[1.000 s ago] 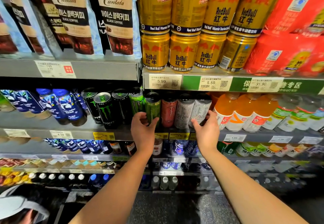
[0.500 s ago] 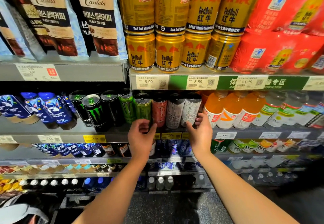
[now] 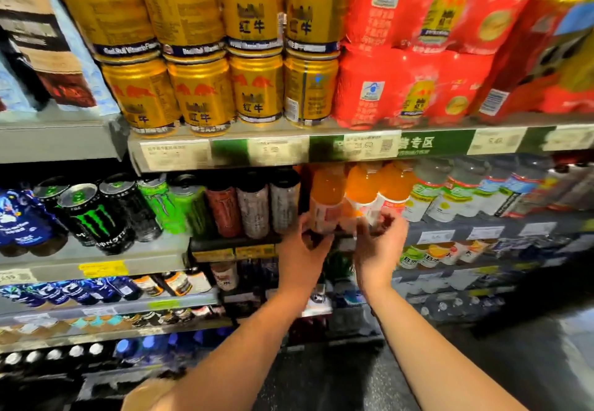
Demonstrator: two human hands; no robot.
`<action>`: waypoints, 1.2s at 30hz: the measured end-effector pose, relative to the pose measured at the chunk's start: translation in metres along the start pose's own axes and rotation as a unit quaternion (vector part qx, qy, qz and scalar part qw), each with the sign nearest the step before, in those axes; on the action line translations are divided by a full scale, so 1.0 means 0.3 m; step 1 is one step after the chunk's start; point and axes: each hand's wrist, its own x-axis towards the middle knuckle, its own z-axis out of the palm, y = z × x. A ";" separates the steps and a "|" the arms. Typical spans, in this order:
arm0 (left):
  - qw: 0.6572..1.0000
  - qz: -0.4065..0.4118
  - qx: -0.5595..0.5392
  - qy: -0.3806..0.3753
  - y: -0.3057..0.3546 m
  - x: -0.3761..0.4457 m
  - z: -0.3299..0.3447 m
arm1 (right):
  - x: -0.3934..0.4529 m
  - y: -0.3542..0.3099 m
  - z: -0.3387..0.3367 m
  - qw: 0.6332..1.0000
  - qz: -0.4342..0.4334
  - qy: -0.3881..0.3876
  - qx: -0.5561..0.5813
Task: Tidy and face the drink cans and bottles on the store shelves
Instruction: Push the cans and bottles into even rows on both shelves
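Your left hand [image 3: 300, 250] and right hand [image 3: 379, 243] each curl around an orange bottle [image 3: 324, 204] at the shelf [image 3: 450, 230] front edge, likely turning labels outward.

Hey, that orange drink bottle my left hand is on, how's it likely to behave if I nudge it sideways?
The orange drink bottle looks tall, narrow and full, so probably heavy and apt to tip. Neighbouring orange bottles stand close beside it, so it may knock them. The left hand is at its labelled lower part, likely steadier.
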 end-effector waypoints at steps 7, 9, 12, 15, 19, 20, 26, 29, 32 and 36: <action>0.986 -0.046 0.032 0.155 -0.014 0.030 0.183 | 0.154 0.093 -0.117 0.997 -0.041 -0.067 -0.002; 0.978 -0.038 0.025 0.203 -0.004 0.033 0.223 | 0.182 0.130 -0.125 0.992 -0.060 -0.103 -0.041; 0.969 -0.018 0.002 0.248 0.015 0.032 0.272 | 0.212 0.147 -0.131 0.988 -0.070 -0.130 -0.048; 0.955 0.006 0.055 0.292 0.034 0.033 0.309 | 0.228 0.144 -0.146 0.982 -0.101 -0.153 -0.036; 0.948 -0.029 0.023 0.316 0.043 0.042 0.327 | 0.217 0.142 -0.155 0.975 -0.120 -0.183 -0.047; 0.948 -0.027 0.009 0.316 0.038 0.044 0.324 | 0.207 0.145 -0.151 0.971 -0.117 -0.203 -0.046; 0.949 -0.015 -0.002 0.316 0.021 0.040 0.299 | 0.182 0.135 -0.167 0.968 -0.068 -0.239 -0.022; 0.946 0.009 0.000 0.324 0.043 0.007 0.322 | 0.205 0.145 -0.210 0.975 -0.033 -0.217 -0.037; 0.962 0.012 0.010 0.271 0.068 -0.014 0.372 | 0.233 0.185 -0.252 0.982 -0.023 -0.184 -0.036; 0.990 0.011 0.037 0.136 0.059 -0.026 0.442 | 0.276 0.222 -0.307 0.989 -0.011 -0.144 -0.010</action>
